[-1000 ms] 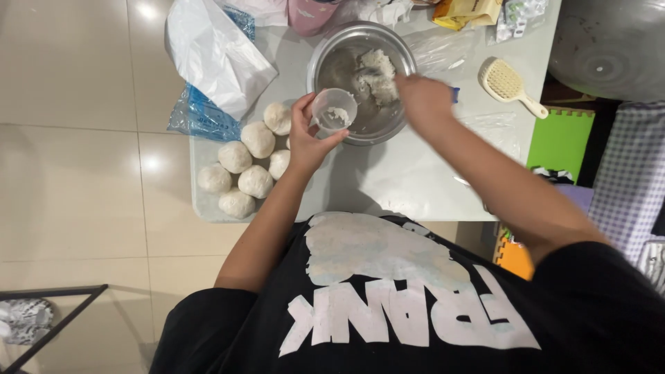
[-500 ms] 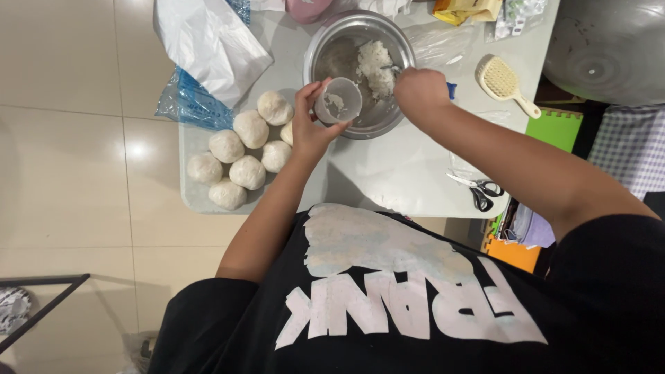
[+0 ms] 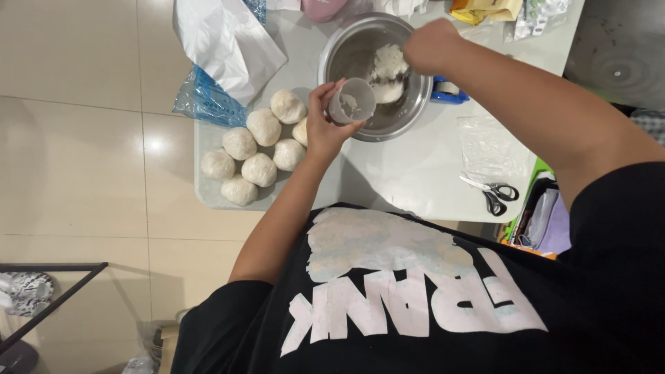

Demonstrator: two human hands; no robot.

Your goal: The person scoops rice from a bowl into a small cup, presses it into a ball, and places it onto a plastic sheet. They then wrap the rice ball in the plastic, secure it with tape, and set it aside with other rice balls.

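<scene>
- Overhead, a pale table (image 3: pixel 415 173) ends at its near edge just above the person's black shirt; its bare stretch lies at 6 o'clock from the steel bowl (image 3: pixel 346 52).
- Seven white rice balls (image 3: pixel 260 149) crowd the table's left edge.
- Right hand (image 3: pixel 431 45), closed, hovers over the bowl's far rim; what it holds cannot be told.
- Left hand (image 3: pixel 322 128) pinches a small clear cup (image 3: pixel 352 102) at the bowl's near rim.
- Scissors (image 3: pixel 493 192) lie near the right-hand edge.

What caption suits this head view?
Left hand holds a small plastic cup; right hand scoops rice.
</scene>
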